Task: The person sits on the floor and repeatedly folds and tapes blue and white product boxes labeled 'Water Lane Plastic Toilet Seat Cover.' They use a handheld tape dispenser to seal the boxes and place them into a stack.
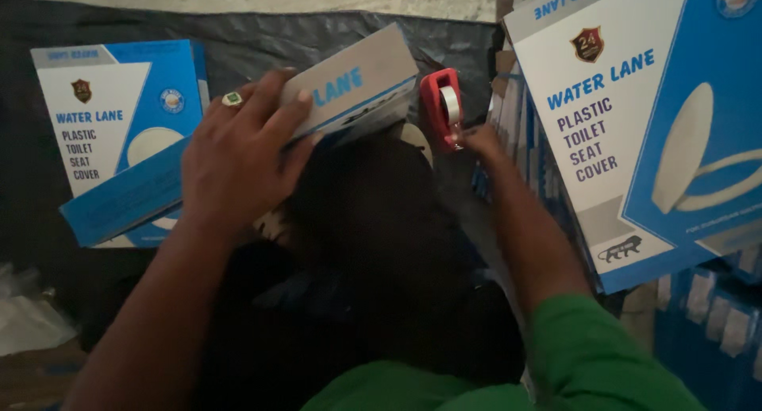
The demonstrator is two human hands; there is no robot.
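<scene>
**Flat carton under one palm, tape dispenser by the other**

Left hand [238, 153], a green-stoned ring on one finger, spread wide and pressed flat over the near end of a flat blue-and-white cardboard carton [353, 89]; fingers splayed across the grey-white flap, thumb hooked along its lower edge. Carton tilted, upper corner raised toward the camera, lying over a dark black plastic sheet [262, 38] at the middle of the frame. Right hand [480, 141] mostly hidden behind its own forearm, fingertips drawn together at the base of a small red plastic tape dispenser with a pale roll [443, 105]; probably pinching it, though whether closed on it or only touching it cannot be told in this dim light. Green sleeve [587, 347] at the right upper arm.

Likely light and fairly stiff across the broad faces, yet thin at the flaps and easy to crease or dent at the corners; printed surface probably smooth and a little slippery under a dry palm. Best held by a long edge or with a flat palm over the face, as now, rather than by a loose flap.

To the left, a second matching blue-and-white carton [111, 117] lying flat with a loose blue cardboard strip [127, 196] across it. To the right, a stack of upright cartons of the same kind [635, 125], close beside the right forearm.
</scene>
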